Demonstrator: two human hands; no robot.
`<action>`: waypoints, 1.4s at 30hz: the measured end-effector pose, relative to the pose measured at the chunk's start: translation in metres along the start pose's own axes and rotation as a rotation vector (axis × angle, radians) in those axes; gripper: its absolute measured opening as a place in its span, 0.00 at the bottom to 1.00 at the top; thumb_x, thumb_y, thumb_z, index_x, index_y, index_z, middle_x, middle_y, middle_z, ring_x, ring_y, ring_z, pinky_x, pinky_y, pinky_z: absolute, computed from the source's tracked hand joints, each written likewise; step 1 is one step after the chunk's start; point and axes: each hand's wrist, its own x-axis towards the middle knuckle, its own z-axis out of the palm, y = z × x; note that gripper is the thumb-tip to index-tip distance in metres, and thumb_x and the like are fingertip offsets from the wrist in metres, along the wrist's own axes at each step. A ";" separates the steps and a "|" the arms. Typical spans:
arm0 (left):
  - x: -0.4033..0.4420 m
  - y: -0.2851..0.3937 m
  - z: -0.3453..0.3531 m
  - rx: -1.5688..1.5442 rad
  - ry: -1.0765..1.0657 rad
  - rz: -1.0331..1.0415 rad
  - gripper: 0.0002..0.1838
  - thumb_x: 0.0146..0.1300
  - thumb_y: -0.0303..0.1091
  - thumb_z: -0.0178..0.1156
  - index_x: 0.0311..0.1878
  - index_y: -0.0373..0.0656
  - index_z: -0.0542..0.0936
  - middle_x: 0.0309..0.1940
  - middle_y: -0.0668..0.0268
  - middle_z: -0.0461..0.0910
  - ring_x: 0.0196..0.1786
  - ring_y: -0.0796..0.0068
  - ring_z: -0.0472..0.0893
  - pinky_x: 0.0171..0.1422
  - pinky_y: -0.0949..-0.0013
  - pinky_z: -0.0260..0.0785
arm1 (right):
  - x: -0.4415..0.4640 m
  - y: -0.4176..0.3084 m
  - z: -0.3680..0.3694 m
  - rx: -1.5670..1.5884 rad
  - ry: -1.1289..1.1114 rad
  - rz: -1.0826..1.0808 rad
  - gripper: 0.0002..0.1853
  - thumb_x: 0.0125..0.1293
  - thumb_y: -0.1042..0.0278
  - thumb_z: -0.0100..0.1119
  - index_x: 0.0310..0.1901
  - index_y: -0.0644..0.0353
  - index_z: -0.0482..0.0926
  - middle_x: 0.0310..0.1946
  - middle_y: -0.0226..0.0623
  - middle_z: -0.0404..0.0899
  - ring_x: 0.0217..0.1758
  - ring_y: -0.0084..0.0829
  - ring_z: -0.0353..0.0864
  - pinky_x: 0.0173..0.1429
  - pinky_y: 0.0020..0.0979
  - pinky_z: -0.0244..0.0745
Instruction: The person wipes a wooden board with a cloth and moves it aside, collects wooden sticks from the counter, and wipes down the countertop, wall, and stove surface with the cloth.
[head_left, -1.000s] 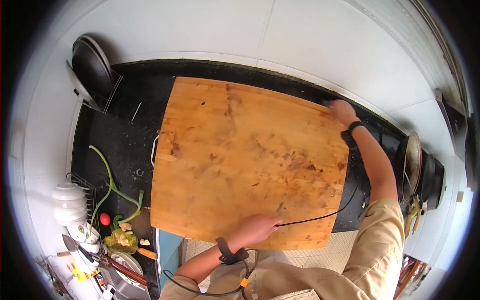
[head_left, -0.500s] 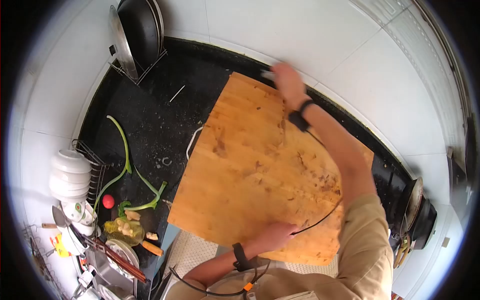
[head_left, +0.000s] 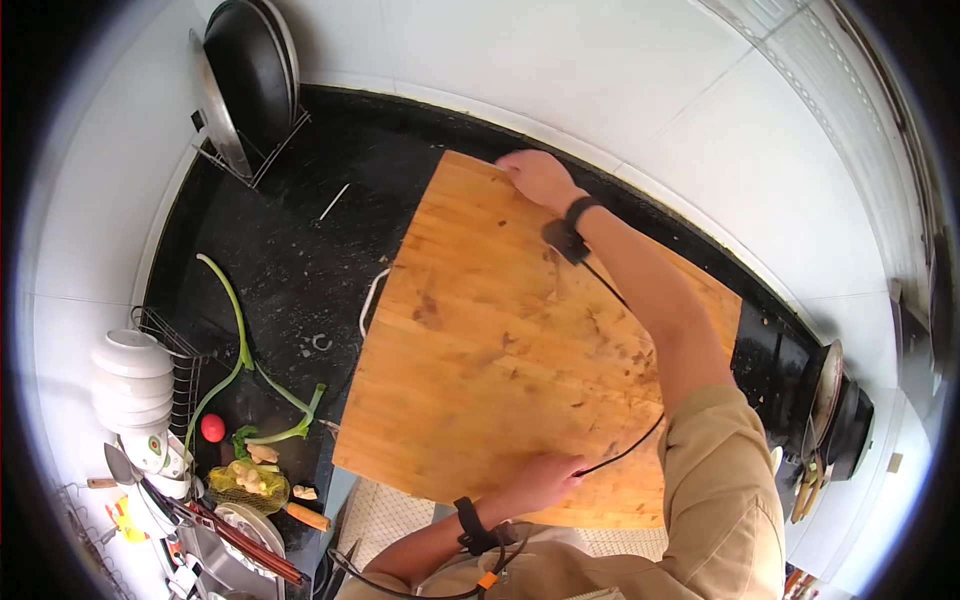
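A large wooden cutting board point(head_left: 470, 370) with dark stains fills the middle of the head view. My right hand point(head_left: 540, 180) is at the board's far edge, its fingers curled and closed; whatever they hold is hidden beneath the hand. My left hand point(head_left: 545, 480) lies on the near part of the board, fingers stretched to the right. A thin black cable point(head_left: 630, 452) runs across the board and passes under the left fingertips. Dark bands sit on both wrists.
Left of the board on the black counter point(head_left: 300, 230) lie green onions point(head_left: 240, 320), a red ball-shaped item point(head_left: 212, 428), ginger pieces point(head_left: 262, 453) and a yellow net bag point(head_left: 248, 482). Stacked bowls point(head_left: 135, 380) stand farther left. A wok point(head_left: 250, 75) leans in a rack; more pans point(head_left: 845, 425) hang right.
My right hand has moved left and closer in, onto the board's far edge; a blurred pale item showed at its fingers before. The view has shifted slightly. My left hand stays on the board.
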 end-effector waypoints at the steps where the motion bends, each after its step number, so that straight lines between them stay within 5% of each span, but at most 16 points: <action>1: 0.001 0.001 0.005 -0.005 -0.002 0.004 0.12 0.71 0.37 0.53 0.46 0.38 0.76 0.35 0.51 0.78 0.40 0.50 0.78 0.44 0.54 0.68 | -0.022 0.008 -0.015 0.001 0.002 0.007 0.15 0.63 0.62 0.53 0.47 0.52 0.85 0.48 0.44 0.83 0.53 0.49 0.80 0.57 0.45 0.75; 3: 0.009 0.012 0.012 0.001 -0.045 -0.013 0.12 0.71 0.37 0.53 0.46 0.38 0.76 0.36 0.51 0.79 0.41 0.50 0.78 0.45 0.54 0.68 | -0.070 0.022 -0.051 -0.035 -0.139 0.050 0.15 0.59 0.67 0.53 0.46 0.53 0.85 0.50 0.43 0.83 0.53 0.49 0.80 0.57 0.43 0.76; 10: 0.046 0.038 0.076 0.065 -0.167 0.041 0.11 0.71 0.37 0.53 0.47 0.38 0.76 0.38 0.51 0.79 0.42 0.49 0.78 0.45 0.53 0.69 | -0.233 0.162 -0.095 -0.012 -0.036 0.083 0.17 0.56 0.76 0.56 0.47 0.55 0.86 0.53 0.40 0.83 0.54 0.47 0.80 0.57 0.39 0.76; 13: 0.060 0.041 0.112 0.125 -0.212 0.036 0.11 0.71 0.36 0.53 0.47 0.39 0.76 0.38 0.51 0.79 0.43 0.48 0.78 0.46 0.52 0.69 | -0.291 0.196 -0.121 0.167 -0.035 0.333 0.13 0.55 0.76 0.59 0.42 0.58 0.87 0.50 0.41 0.84 0.54 0.45 0.82 0.57 0.39 0.77; 14: 0.066 0.044 0.121 0.132 -0.228 0.030 0.11 0.71 0.36 0.53 0.47 0.39 0.76 0.38 0.51 0.79 0.43 0.48 0.78 0.46 0.52 0.69 | -0.310 0.185 -0.149 -0.069 -0.075 0.240 0.09 0.56 0.78 0.59 0.38 0.61 0.86 0.43 0.45 0.85 0.52 0.48 0.83 0.54 0.35 0.77; 16: 0.078 0.051 0.137 0.131 -0.290 -0.076 0.10 0.71 0.35 0.53 0.47 0.39 0.77 0.39 0.51 0.80 0.44 0.48 0.78 0.47 0.52 0.69 | -0.352 0.225 -0.166 -0.360 -0.287 0.474 0.11 0.55 0.80 0.57 0.38 0.61 0.86 0.42 0.46 0.85 0.51 0.49 0.82 0.54 0.36 0.77; 18: 0.091 0.051 0.156 0.153 -0.312 -0.073 0.11 0.70 0.35 0.53 0.47 0.39 0.78 0.39 0.52 0.80 0.44 0.48 0.78 0.48 0.52 0.69 | -0.426 0.289 -0.165 -0.095 -0.024 0.400 0.12 0.54 0.82 0.55 0.38 0.62 0.85 0.44 0.45 0.85 0.52 0.48 0.82 0.54 0.36 0.77; 23: 0.111 0.070 0.191 0.227 -0.289 0.006 0.08 0.67 0.32 0.56 0.46 0.41 0.76 0.39 0.53 0.80 0.45 0.48 0.78 0.46 0.50 0.70 | -0.520 0.308 -0.145 -0.221 0.159 0.324 0.11 0.53 0.80 0.55 0.36 0.62 0.84 0.45 0.45 0.84 0.51 0.50 0.81 0.55 0.42 0.76; 25: 0.116 0.074 0.200 0.275 -0.338 0.023 0.08 0.67 0.32 0.56 0.47 0.41 0.77 0.38 0.55 0.80 0.45 0.50 0.78 0.47 0.51 0.70 | -0.560 0.288 -0.155 -0.320 0.151 0.583 0.08 0.53 0.76 0.58 0.34 0.61 0.85 0.42 0.46 0.85 0.48 0.50 0.82 0.53 0.45 0.76; 29: 0.114 0.080 0.202 0.249 -0.340 0.034 0.09 0.67 0.31 0.57 0.47 0.41 0.77 0.38 0.55 0.80 0.46 0.51 0.78 0.48 0.51 0.70 | -0.621 0.287 -0.169 -0.402 0.108 0.646 0.09 0.56 0.73 0.59 0.37 0.60 0.85 0.39 0.47 0.85 0.45 0.51 0.82 0.51 0.45 0.77; 30: 0.113 0.077 0.201 0.253 -0.339 0.052 0.09 0.66 0.31 0.57 0.47 0.41 0.77 0.38 0.55 0.80 0.45 0.51 0.78 0.48 0.51 0.70 | -0.618 0.282 -0.175 -0.417 0.023 0.685 0.10 0.56 0.73 0.59 0.39 0.59 0.85 0.39 0.46 0.84 0.44 0.51 0.82 0.51 0.45 0.77; 33: 0.110 0.070 0.200 0.267 -0.322 0.024 0.09 0.66 0.31 0.57 0.48 0.41 0.77 0.38 0.55 0.80 0.45 0.50 0.78 0.48 0.50 0.70 | -0.552 0.262 -0.178 -0.434 0.359 0.369 0.10 0.59 0.73 0.57 0.42 0.59 0.84 0.42 0.45 0.84 0.49 0.49 0.81 0.55 0.42 0.77; 35: 0.109 0.068 0.193 0.285 -0.312 -0.014 0.09 0.66 0.31 0.57 0.48 0.41 0.77 0.38 0.55 0.80 0.44 0.49 0.78 0.48 0.50 0.70 | -0.463 0.200 -0.191 -0.366 0.308 0.353 0.12 0.59 0.75 0.56 0.43 0.59 0.83 0.44 0.43 0.84 0.50 0.46 0.81 0.56 0.42 0.76; 37: 0.105 0.068 0.179 0.261 -0.221 0.046 0.09 0.66 0.30 0.57 0.47 0.40 0.76 0.37 0.53 0.79 0.44 0.47 0.78 0.47 0.49 0.69 | -0.383 0.189 -0.166 -0.353 0.436 0.077 0.15 0.57 0.76 0.56 0.46 0.55 0.84 0.46 0.40 0.84 0.51 0.47 0.80 0.56 0.42 0.76; 42: 0.098 0.055 0.152 0.248 -0.112 0.023 0.08 0.67 0.31 0.55 0.45 0.38 0.76 0.36 0.50 0.78 0.43 0.45 0.77 0.45 0.49 0.68 | -0.205 0.136 -0.092 -0.161 0.343 -0.091 0.11 0.59 0.73 0.55 0.41 0.54 0.85 0.42 0.40 0.85 0.49 0.46 0.81 0.56 0.44 0.76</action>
